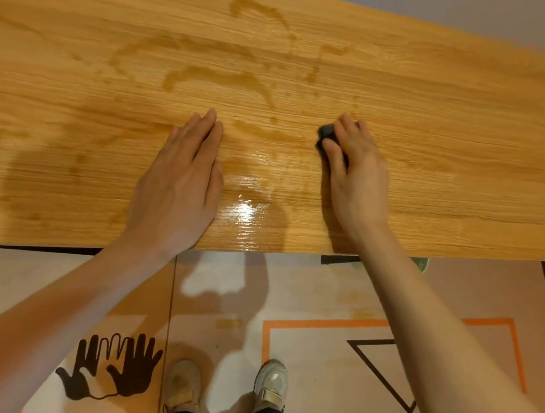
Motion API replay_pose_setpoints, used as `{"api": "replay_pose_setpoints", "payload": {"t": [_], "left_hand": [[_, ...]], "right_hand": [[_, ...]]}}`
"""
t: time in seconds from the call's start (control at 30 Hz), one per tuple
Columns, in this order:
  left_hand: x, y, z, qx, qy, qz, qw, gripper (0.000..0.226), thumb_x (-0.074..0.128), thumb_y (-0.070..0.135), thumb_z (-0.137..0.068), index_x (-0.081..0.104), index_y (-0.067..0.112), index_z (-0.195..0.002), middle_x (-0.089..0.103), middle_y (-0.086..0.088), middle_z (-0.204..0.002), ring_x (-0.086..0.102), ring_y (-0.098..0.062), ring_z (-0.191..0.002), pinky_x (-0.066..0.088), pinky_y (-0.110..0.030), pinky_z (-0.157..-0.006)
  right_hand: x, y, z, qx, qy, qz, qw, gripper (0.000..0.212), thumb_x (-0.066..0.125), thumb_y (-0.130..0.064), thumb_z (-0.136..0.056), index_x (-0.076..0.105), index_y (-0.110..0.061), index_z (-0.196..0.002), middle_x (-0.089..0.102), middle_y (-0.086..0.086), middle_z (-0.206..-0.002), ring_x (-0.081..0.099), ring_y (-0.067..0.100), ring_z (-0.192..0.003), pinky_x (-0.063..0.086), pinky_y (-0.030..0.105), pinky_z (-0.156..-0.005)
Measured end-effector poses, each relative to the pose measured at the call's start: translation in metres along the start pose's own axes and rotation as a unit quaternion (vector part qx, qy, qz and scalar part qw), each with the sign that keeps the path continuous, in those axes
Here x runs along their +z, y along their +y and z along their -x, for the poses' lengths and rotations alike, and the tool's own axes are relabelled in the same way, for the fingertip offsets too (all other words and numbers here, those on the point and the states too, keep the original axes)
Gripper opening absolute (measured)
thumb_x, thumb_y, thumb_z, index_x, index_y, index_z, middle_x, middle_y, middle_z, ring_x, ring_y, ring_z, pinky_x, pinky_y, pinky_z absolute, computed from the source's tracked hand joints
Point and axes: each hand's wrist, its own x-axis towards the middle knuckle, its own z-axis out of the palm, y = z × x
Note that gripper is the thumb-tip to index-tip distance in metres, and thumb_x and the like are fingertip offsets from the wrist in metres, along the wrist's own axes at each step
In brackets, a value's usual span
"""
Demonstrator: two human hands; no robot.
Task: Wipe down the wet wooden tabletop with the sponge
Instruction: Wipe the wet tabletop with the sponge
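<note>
The wooden tabletop (445, 131) fills the upper half of the head view, with dark curved streaks of water across its middle and left and a shiny wet patch (246, 210) near the front edge. My right hand (354, 168) lies over a dark sponge (326, 132), fingers curled round it and pressing it onto the wood; only the sponge's left end shows. My left hand (182, 174) rests flat on the tabletop, fingers straight and together, to the left of the wet patch.
The table's front edge (259, 249) runs across the middle of the view. Below it lies a patterned floor with orange lines, a black triangle outline and black handprints (117, 365). My two shoes (228, 389) stand close to the table.
</note>
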Motion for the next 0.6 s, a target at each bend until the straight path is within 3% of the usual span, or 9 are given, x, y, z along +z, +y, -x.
{"api": "replay_pose_setpoints", "payload": {"t": [0.1,0.2,0.3,0.43,0.6], "left_hand": [[0.0,0.0,0.0,0.004,0.001,0.007,1.0,0.054,0.025,0.026,-0.107,0.031,0.0,-0.155,0.026,-0.013,-0.165,0.023,-0.026,-0.154,0.015,-0.038,-0.127],[0.0,-0.001,0.0,0.005,0.002,0.011,1.0,0.055,0.026,0.026,-0.107,0.032,-0.001,-0.154,0.027,-0.014,-0.164,0.024,-0.027,-0.153,0.015,-0.037,-0.127],[-0.002,-0.001,-0.002,0.005,0.0,0.016,1.0,0.054,0.027,0.025,-0.107,0.032,-0.001,-0.154,0.027,-0.014,-0.164,0.024,-0.027,-0.153,0.013,-0.035,-0.127],[-0.009,-0.007,-0.004,0.012,-0.016,0.042,0.999,0.05,0.033,0.021,-0.109,0.03,0.001,-0.156,0.025,-0.012,-0.165,0.02,-0.024,-0.154,0.004,-0.024,-0.124],[-0.026,-0.038,-0.016,0.013,0.001,0.025,1.0,0.051,0.035,0.021,-0.11,0.03,0.001,-0.156,0.026,-0.013,-0.165,0.02,-0.026,-0.154,0.007,-0.029,-0.124]], "right_hand": [[0.005,-0.011,0.042,0.0,0.0,-0.022,1.0,0.04,0.049,-0.023,-0.101,0.05,-0.007,-0.138,0.045,0.006,-0.148,0.026,0.022,-0.145,0.024,0.041,-0.119],[0.001,-0.018,0.11,-0.056,-0.03,-0.019,0.998,0.042,0.048,-0.026,-0.1,0.051,-0.008,-0.139,0.044,0.001,-0.148,0.025,0.016,-0.146,0.023,0.04,-0.119],[0.001,-0.016,0.083,-0.075,-0.043,-0.013,0.996,0.041,0.05,-0.024,-0.098,0.056,-0.007,-0.134,0.048,0.004,-0.145,0.031,0.021,-0.143,0.027,0.041,-0.117],[0.014,-0.026,0.006,-0.019,-0.019,-0.01,1.0,0.037,0.05,-0.021,-0.1,0.056,-0.007,-0.134,0.047,0.007,-0.146,0.031,0.025,-0.143,0.026,0.038,-0.118],[0.011,-0.028,0.081,-0.041,-0.022,-0.024,0.999,0.038,0.051,-0.022,-0.1,0.055,-0.009,-0.136,0.046,0.002,-0.147,0.028,0.018,-0.145,0.025,0.041,-0.118]]}}
